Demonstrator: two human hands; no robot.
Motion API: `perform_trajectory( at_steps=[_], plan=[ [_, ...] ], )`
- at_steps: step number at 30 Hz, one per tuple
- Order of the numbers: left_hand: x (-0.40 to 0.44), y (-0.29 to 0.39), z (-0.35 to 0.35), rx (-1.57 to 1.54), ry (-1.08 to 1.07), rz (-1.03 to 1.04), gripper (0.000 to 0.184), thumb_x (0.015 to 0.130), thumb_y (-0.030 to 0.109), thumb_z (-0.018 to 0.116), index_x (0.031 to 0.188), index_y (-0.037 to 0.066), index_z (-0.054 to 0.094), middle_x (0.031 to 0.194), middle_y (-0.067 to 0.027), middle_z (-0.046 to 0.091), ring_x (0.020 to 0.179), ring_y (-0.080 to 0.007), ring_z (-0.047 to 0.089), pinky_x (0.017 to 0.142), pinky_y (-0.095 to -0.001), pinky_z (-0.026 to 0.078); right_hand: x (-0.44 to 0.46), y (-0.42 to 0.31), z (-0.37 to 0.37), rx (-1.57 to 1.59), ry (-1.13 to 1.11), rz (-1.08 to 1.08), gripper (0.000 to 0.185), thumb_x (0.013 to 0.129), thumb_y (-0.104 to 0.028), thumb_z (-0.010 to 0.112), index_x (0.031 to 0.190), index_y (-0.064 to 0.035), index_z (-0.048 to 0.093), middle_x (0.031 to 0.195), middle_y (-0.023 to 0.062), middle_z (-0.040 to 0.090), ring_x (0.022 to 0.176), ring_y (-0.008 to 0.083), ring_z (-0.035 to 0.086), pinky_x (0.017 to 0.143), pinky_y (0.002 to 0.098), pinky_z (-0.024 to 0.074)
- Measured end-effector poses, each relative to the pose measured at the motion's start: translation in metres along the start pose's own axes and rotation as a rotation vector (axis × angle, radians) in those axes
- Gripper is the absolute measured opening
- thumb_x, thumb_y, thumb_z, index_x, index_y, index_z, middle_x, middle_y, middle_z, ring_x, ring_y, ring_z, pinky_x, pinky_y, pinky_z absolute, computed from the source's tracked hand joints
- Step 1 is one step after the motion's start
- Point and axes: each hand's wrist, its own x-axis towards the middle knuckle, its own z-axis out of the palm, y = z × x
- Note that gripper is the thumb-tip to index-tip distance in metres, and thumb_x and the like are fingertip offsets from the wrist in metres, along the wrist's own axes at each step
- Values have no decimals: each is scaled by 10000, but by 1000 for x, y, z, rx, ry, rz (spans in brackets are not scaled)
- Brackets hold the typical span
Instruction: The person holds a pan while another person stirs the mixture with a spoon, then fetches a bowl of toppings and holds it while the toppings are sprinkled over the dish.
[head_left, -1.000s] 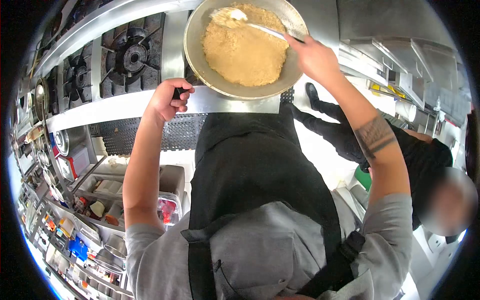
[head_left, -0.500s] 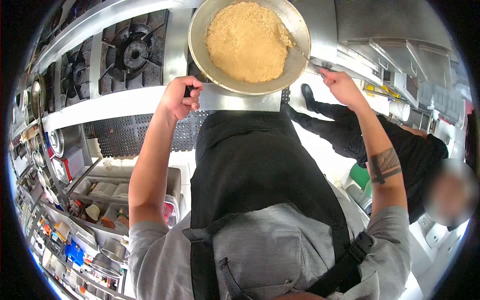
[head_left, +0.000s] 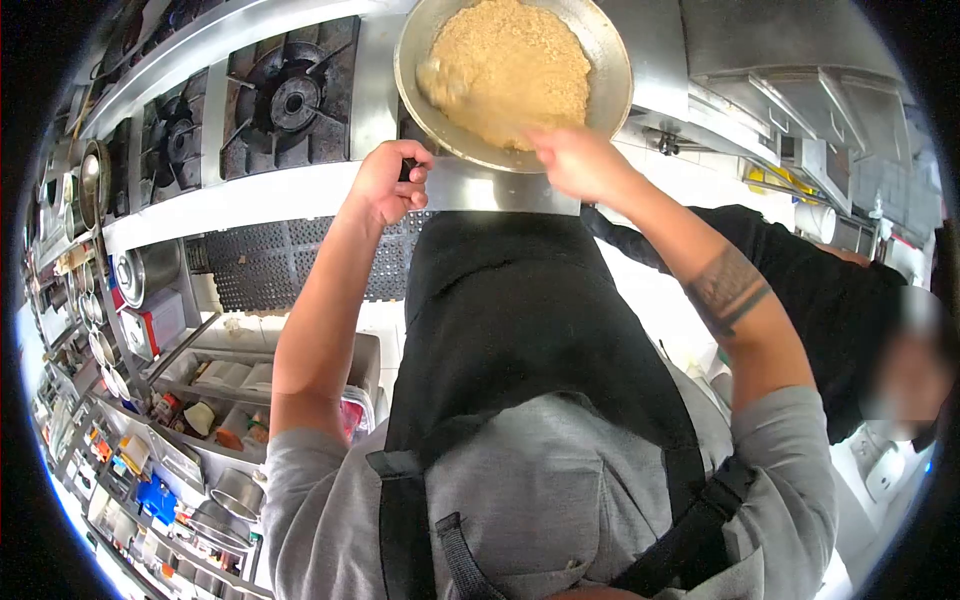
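Observation:
A wide metal pan (head_left: pixel 612 95) at the top centre holds a tan, grainy food (head_left: pixel 530 50). My left hand (head_left: pixel 393 182) is closed around a black handle (head_left: pixel 408 168) at the pan's near left side. Over the pan's near rim, my right hand (head_left: pixel 578 165) is closed on a spoon, whose head (head_left: pixel 436 82) shows blurred at the left of the food. The spoon's shaft is smeared by motion.
Left of the pan are gas burners (head_left: pixel 294 100) behind a steel front edge (head_left: pixel 270 200). Lower left stand food containers (head_left: pixel 225 375) and shelves of cookware. A person in black (head_left: pixel 790 290) is at the right, near steel drawers (head_left: pixel 800 110).
My right hand has swung from the pan's right side to its near rim, sweeping the spoon to the left. The pan and my left hand have shifted slightly right in view.

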Motion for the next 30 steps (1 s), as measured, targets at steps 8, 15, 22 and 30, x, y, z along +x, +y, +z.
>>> perform_trajectory(
  at_steps=[8,15,22,30],
  plan=[
    [-1,-4,3,-3,25,36,109,856,137,610,787,66,563,579,32,446,394,-69,222,461,-281,339,-133,32,-95,-636,-97,164,557,863,-72,575,1403,-206,613,905,146,728,860,350,707,753,496,563],
    [0,-3,-3,32,-35,35,119,862,154,602,840,39,581,582,38,454,395,-68,249,471,-264,339,-66,86,-108,-563,189,133,387,1002,-232,525,1369,-189,640,882,184,710,846,384,681,773,500,536],
    [-13,18,-4,536,337,473,286,902,241,667,1012,-20,702,777,-84,663,469,-105,498,494,-286,446,4,128,-96,-210,161,279,357,1027,-326,546,1185,-24,653,841,200,686,763,358,698,719,472,573],
    [10,79,-9,1285,961,849,501,901,525,664,1048,50,728,962,-210,745,961,-388,717,864,-430,541,-31,66,-63,143,-85,43,258,968,-158,619,1195,-60,693,950,175,713,934,368,682,842,444,535]
  ],
)
